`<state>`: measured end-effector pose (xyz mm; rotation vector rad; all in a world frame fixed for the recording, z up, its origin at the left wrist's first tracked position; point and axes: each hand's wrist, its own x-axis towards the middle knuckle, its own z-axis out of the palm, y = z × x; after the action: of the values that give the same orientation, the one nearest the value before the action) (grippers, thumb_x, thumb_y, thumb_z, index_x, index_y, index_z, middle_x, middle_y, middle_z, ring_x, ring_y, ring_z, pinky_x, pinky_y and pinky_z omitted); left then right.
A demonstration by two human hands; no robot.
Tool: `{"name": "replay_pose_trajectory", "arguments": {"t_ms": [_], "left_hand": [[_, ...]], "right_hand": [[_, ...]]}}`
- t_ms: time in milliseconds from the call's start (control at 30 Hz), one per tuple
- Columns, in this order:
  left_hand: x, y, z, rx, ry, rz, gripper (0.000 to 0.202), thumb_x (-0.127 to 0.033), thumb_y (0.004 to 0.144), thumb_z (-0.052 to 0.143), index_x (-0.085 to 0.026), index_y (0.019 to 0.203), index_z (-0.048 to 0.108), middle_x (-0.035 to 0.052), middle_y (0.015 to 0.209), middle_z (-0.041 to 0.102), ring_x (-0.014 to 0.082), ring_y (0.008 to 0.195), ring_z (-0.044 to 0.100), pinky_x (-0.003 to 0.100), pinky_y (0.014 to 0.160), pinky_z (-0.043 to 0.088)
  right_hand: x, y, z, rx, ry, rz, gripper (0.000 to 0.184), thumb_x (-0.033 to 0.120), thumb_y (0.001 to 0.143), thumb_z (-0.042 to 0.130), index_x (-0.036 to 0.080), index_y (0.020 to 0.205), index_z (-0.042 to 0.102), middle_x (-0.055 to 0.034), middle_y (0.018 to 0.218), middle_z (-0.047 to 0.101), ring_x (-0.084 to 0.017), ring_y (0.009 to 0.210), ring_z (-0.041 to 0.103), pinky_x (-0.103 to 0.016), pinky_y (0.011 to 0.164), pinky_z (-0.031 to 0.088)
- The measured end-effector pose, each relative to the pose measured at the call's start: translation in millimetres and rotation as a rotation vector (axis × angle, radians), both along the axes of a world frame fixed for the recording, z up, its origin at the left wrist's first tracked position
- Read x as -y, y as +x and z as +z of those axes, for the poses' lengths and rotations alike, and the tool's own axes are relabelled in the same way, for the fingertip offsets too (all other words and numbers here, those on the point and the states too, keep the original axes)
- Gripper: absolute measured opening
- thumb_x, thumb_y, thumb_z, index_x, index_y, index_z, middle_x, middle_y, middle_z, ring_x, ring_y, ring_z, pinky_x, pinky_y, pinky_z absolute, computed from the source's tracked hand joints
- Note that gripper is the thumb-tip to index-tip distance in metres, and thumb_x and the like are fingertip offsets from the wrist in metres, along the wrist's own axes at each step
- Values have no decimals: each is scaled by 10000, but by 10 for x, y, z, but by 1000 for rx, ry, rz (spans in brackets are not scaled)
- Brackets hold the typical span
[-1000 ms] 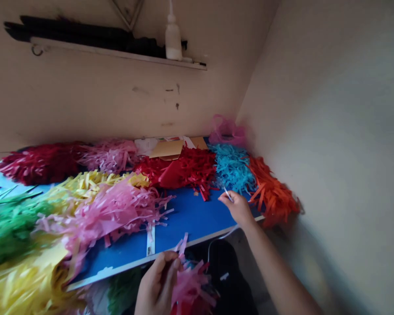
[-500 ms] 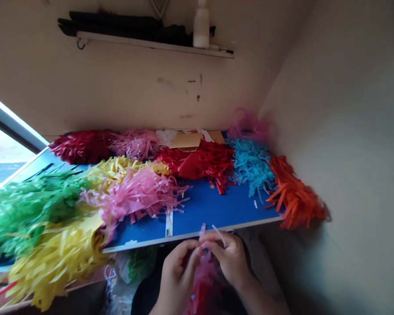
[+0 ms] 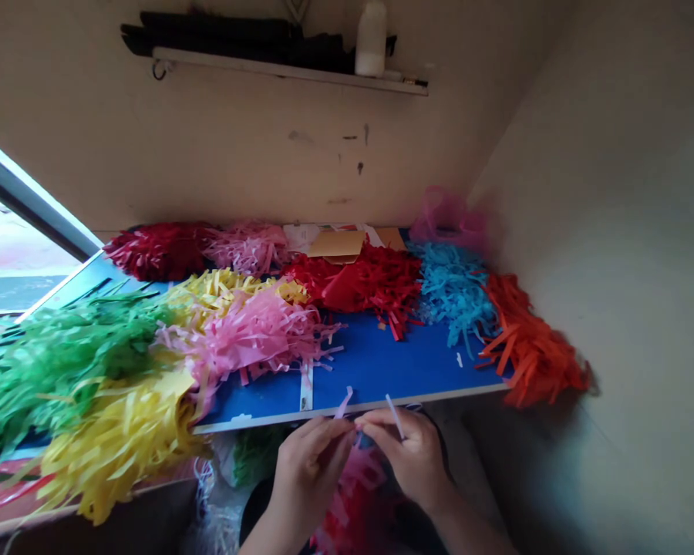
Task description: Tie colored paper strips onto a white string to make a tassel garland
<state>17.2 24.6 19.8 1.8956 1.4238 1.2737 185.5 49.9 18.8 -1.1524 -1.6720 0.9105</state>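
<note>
Your left hand (image 3: 311,466) and right hand (image 3: 409,456) curl close together, fingers pinching a pink tissue-paper fringe (image 3: 347,482) just below the edge of the blue table (image 3: 347,411), where too hard a tug could tear its thin strips.

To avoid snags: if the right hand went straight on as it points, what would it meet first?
The right hand would probably meet the left hand first, at its fingertips beside a narrow pink paper strip; depth is unclear.
</note>
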Motion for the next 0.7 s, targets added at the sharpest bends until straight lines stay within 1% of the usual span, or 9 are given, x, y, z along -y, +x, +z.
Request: {"name": "replay_pose_trajectory", "arguments": {"t_ms": [133,200,233,300,400,467,533,633,700], "left_hand": [[-3,-24,23,-131,-15,-76,151,-183,886,557,-205,867,704,23,704,689,113,604,644,170,567,490],[-2,-30,52,-152,-44,-96,160,-182,889,544,-207,861,699,24,710,689,119,618,645,176,578,492],[0,-30,65,-137,-60,-97,165,-183,890,536,-207,863,697,27,721,696,123,630,651,180,588,498],[7,-24,82,-73,-100,-96,167,-197,889,533,-211,862,697,28,738,710,129,640,661,187,603,511],[18,-3,67,54,-198,-99,125,-241,871,575,-215,817,685,8,710,715,127,618,661,186,600,519],[26,16,34,181,-263,-70,72,-265,851,606,-210,839,651,-4,694,709,126,606,658,185,585,519],[43,35,-6,283,-322,-48,85,-284,838,627,-202,856,614,-7,686,700,125,595,648,183,564,510],[93,53,-72,306,-370,-86,140,-328,838,636,-189,837,611,-1,648,676,113,551,604,176,524,474],[135,48,-133,289,-352,-92,197,-375,830,642,-180,863,635,22,675,681,121,579,602,188,551,477]], "right_hand": [[25,6,11,31,106,55,129,177,858,652,267,869,744,13,803,774,-153,729,725,-213,730,545],[38,13,0,12,121,65,129,167,853,652,255,878,742,2,810,774,-155,742,725,-213,733,543],[41,18,-8,-7,98,60,120,174,850,654,250,883,741,-3,816,775,-158,741,724,-216,728,543],[37,34,-23,-48,-15,52,95,210,837,666,241,885,742,-12,831,775,-164,722,716,-220,691,543],[17,59,-21,-78,-187,76,63,248,810,680,229,809,741,-4,782,761,-159,680,690,-211,651,524],[11,64,2,-62,-206,94,74,244,797,677,224,747,728,8,738,742,-153,678,673,-205,666,508],[21,62,31,-47,-216,94,84,242,789,666,217,722,710,15,709,720,-147,660,652,-200,655,493],[54,70,51,-35,-257,119,120,282,800,628,211,723,688,11,668,688,-150,611,628,-202,601,486],[66,95,25,-18,-238,105,167,340,809,606,226,716,684,2,652,684,-166,602,637,-214,593,500]]}}
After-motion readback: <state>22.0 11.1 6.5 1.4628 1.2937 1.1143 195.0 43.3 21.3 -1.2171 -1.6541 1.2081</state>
